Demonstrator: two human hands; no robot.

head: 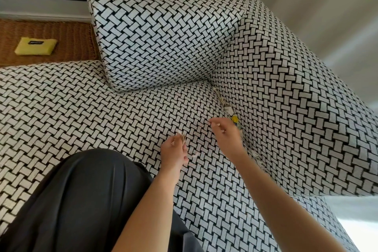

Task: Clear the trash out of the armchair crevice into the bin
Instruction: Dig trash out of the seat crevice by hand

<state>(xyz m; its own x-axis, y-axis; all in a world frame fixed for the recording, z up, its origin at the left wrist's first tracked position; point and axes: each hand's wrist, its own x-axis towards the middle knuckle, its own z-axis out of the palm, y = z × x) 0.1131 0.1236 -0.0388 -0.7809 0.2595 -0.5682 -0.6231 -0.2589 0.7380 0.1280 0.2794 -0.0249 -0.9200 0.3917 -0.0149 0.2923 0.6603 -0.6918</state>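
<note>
**K:** Head view status: left hand is curled closed round a small bundle of scraps, pale paper plus what look like thin brown sticks, poking out above the fingers. It hovers over the seat cushion.

**R:** Right hand?

**K:** Right hand is at the crevice where seat meets right armrest. Thumb and forefinger are pinched almost together on something tiny and pale. Too small to name.

**R:** What's left?

**K:** Trash is strung along that seam: white paper bits far of the hand, a yellow-and-blue wrapper just beside the knuckles, more pale scraps nearer along the seam. One loose flake lies on the seat near the left wrist.

**R:** Bin?

**K:** Not in view. Nothing visibly binned, so my guess is still mid-collection.

**R:** Risks?

**K:** The left bundle is loosely packed and adding more could spill it back onto the seat. White scraps camouflage against the weave, so they're easy to miss. Pressing the cushion while reaching could push bits deeper into the seam.

**R:** Yellow pouch far left on the wicker top?

**K:** Well apart from the seam. Doesn't read as trash.
</note>
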